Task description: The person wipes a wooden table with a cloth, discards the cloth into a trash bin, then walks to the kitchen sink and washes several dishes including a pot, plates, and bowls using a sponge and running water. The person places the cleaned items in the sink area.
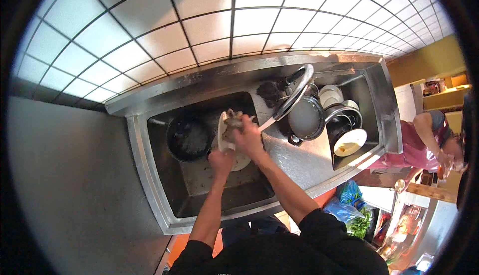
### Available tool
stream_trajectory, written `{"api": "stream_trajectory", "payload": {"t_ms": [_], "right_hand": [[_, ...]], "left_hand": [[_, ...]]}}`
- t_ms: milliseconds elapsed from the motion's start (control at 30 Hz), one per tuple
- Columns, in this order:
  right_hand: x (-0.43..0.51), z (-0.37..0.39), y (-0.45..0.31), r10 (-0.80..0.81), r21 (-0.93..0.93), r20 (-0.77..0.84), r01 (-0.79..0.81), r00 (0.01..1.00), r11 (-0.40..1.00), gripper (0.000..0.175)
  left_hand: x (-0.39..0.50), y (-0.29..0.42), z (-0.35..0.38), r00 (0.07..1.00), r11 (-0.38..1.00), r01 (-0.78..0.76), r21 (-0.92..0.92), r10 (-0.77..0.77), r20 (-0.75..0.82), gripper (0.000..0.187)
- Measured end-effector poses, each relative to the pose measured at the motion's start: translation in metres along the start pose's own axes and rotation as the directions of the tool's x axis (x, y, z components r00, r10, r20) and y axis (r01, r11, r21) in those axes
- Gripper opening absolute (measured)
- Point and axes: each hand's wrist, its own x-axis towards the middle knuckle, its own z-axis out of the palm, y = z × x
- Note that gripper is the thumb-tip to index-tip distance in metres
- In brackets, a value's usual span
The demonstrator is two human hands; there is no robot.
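Observation:
Over the left basin of a stainless steel sink, my left hand grips the near edge of a white plate, tilted on its side. My right hand is closed on a blurred, greyish scouring pad, pressed against the plate's face. A dark round pan with some water in it sits in the basin to the left of my hands. Below them, another pale round dish lies on the basin floor, partly hidden by my hands.
A curved metal faucet reaches over the sink's middle ledge, beside a pot filled with cloudy liquid. Stacked bowls, dark pots and an oval white dish fill the right basin. A person in a red apron stands at the far right.

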Motion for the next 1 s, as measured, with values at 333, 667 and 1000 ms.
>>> {"api": "stream_trajectory", "payload": {"t_ms": [333,667,1000], "right_hand": [[-0.003,0.044,0.003,-0.151,0.080,-0.014,0.152,0.988,0.985,0.046],[0.024,0.038,0.066,0.566,0.277,0.196,-0.599,0.801,0.751,0.052],[0.010,0.005,0.057,0.373,0.382,0.181,-0.415,0.910,0.826,0.046]], "left_hand": [[0.009,0.029,-0.037,0.996,0.972,0.087,-0.220,-0.087,0.012,0.024],[0.006,0.031,-0.056,0.831,0.651,0.227,-0.725,-0.518,-0.205,0.039],[0.015,-0.019,-0.088,0.782,0.129,0.501,-0.856,-0.490,0.385,0.057]]}}
